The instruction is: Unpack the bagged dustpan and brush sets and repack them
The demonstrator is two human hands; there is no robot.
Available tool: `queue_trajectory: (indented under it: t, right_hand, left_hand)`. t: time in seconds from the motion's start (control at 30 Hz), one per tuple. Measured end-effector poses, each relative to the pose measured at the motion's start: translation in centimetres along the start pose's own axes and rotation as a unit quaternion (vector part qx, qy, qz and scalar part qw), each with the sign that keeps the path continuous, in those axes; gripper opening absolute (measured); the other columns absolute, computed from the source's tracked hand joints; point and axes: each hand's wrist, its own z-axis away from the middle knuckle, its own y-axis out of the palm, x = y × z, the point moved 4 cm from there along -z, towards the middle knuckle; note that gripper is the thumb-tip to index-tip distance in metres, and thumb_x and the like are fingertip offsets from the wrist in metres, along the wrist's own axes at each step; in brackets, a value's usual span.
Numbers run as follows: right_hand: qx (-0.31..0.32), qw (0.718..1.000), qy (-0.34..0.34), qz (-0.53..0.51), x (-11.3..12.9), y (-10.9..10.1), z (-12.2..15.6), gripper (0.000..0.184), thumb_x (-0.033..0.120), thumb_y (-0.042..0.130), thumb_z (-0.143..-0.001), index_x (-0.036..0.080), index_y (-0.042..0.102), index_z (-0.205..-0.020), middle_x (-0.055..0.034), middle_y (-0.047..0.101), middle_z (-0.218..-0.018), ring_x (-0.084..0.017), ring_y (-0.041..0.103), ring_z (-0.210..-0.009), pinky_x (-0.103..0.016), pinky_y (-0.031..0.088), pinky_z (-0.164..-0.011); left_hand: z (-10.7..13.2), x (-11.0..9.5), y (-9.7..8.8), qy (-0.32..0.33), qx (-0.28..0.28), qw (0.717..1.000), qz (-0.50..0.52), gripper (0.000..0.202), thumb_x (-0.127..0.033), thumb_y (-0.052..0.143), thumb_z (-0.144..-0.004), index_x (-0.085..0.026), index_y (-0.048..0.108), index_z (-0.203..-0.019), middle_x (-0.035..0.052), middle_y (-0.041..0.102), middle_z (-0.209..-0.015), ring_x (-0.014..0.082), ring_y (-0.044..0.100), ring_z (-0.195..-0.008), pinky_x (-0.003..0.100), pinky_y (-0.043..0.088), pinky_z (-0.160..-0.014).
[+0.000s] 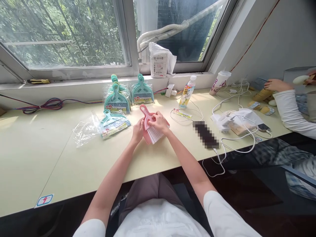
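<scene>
A pink dustpan (pixel 147 138) with a small pink brush (pixel 154 134) laid against it is between my hands over the table; the brush's white bristles point toward me. My left hand (pixel 138 131) grips the dustpan's left edge. My right hand (pixel 158 122) is closed on the brush from above, its fingers at the pink brush head. To the left lies a turquoise dustpan and brush set (pixel 113 123), with a label strip along its front and a clear plastic bag (pixel 86 131) beside it. Bagged turquoise sets (pixel 117 98) stand behind, near the window wall.
A drink bottle (pixel 187 92), a label card (pixel 182 114), a pixelated dark phone (pixel 206 135) and white cables (pixel 237 149) lie right. A cup (pixel 219 83) stands farther back. A wrapped parcel (pixel 158 62) and a yellow cutter (pixel 38 81) rest on the sill. Another person's hand (pixel 278 85) works at far right.
</scene>
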Motion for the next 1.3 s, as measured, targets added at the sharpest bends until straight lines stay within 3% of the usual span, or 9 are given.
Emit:
queue_trajectory:
  t: [0.2,0.27,0.37,0.47,0.6,0.77,1.07,1.2,1.3]
  right_hand:
    - [0.041,0.966,0.046,-0.25,-2.7,-7.8,-0.5,0.027,0.044,0.041,-0.086,0.021,0.052,-0.078,0.0009,0.052,-0.073,-0.013,0.05,-0.065,-0.026,0.044,-0.064]
    - [0.016,0.97,0.045,-0.238,-3.6,-11.7,-0.6,0.029,0.044,0.04,-0.087,0.02,0.055,-0.082,-0.0009,0.055,-0.08,-0.013,0.052,-0.07,-0.025,0.043,-0.067]
    - [0.044,0.997,0.058,0.012,-4.6,-14.6,-0.3,0.024,0.039,0.051,-0.081,0.019,0.062,-0.076,-0.005,0.063,-0.093,-0.017,0.058,-0.083,-0.027,0.042,-0.073]
    - [0.129,0.95,0.12,0.256,-5.6,-13.2,0.8,0.022,0.034,0.056,-0.079,0.018,0.069,-0.071,-0.0082,0.068,-0.088,-0.023,0.062,-0.087,-0.03,0.04,-0.074]
    - [0.144,0.911,0.142,0.359,-6.8,-9.3,2.0,0.024,0.034,0.059,-0.082,0.018,0.074,-0.092,-0.0117,0.071,-0.101,-0.024,0.064,-0.095,-0.031,0.038,-0.077]
    - [0.15,0.91,0.143,0.358,-8.1,-7.3,2.4,0.032,0.044,0.062,-0.08,0.018,0.075,-0.092,-0.0118,0.072,-0.1,-0.025,0.064,-0.099,-0.032,0.037,-0.076]
    - [0.119,0.919,0.173,0.334,-9.3,-7.9,2.6,0.028,0.039,0.062,-0.077,0.017,0.074,-0.092,-0.0114,0.073,-0.097,-0.025,0.065,-0.095,-0.031,0.039,-0.075]
    - [0.081,0.952,0.137,0.26,-7.1,-7.4,2.0,0.023,0.038,0.061,-0.079,0.023,0.073,-0.092,-0.005,0.074,-0.096,-0.021,0.065,-0.095,-0.028,0.039,-0.074]
    - [0.131,0.962,0.072,0.228,-4.2,-5.4,1.8,0.021,0.04,0.063,-0.078,0.024,0.072,-0.088,-0.0028,0.074,-0.096,-0.019,0.065,-0.093,-0.026,0.038,-0.071]
  left_hand:
    - [-1.2,2.9,-1.5,-0.126,-0.012,0.988,-0.084,0.038,-0.027,0.032,-0.098,-0.012,0.065,-0.11,0.0142,0.07,-0.102,0.0258,0.064,-0.091,0.034,0.046,-0.079]
    - [-1.5,3.3,-2.5,-0.101,-0.04,0.99,-0.091,0.038,-0.028,0.031,-0.098,-0.013,0.065,-0.106,0.012,0.07,-0.095,0.024,0.062,-0.084,0.032,0.044,-0.074]
    - [-1.5,3.2,-2.5,-0.062,-0.011,0.991,-0.116,0.036,-0.028,0.034,-0.097,-0.015,0.067,-0.093,0.0089,0.068,-0.084,0.0221,0.06,-0.077,0.03,0.041,-0.07]
    - [-1.0,3.2,-1.5,-0.058,0.027,0.984,-0.168,0.034,-0.025,0.038,-0.095,-0.016,0.065,-0.076,0.0079,0.064,-0.075,0.0214,0.058,-0.074,0.03,0.04,-0.07]
    - [-0.6,3.6,-1.4,-0.05,0.015,0.975,-0.218,0.029,-0.029,0.042,-0.095,-0.016,0.067,-0.087,0.0099,0.064,-0.091,0.0218,0.059,-0.083,0.031,0.042,-0.076]
    - [-0.4,4.0,-2.2,-0.062,0.015,0.97,-0.234,0.029,-0.037,0.045,-0.095,-0.017,0.063,-0.084,0.0091,0.063,-0.087,0.0227,0.06,-0.083,0.03,0.041,-0.072]
    - [-0.4,4.1,-2.1,-0.072,0.021,0.966,-0.246,0.024,-0.03,0.046,-0.094,-0.018,0.057,-0.075,0.0085,0.066,-0.083,0.0208,0.06,-0.079,0.028,0.036,-0.066]
    - [0.2,3.4,-1.5,-0.053,0.043,0.963,-0.26,0.023,-0.031,0.047,-0.093,-0.019,0.055,-0.075,0.0069,0.065,-0.08,0.0205,0.059,-0.075,0.029,0.035,-0.063]
    - [0.9,2.3,-0.4,-0.002,0.088,0.963,-0.255,0.029,-0.036,0.044,-0.095,-0.02,0.056,-0.075,0.0057,0.064,-0.078,0.0207,0.059,-0.074,0.029,0.036,-0.064]
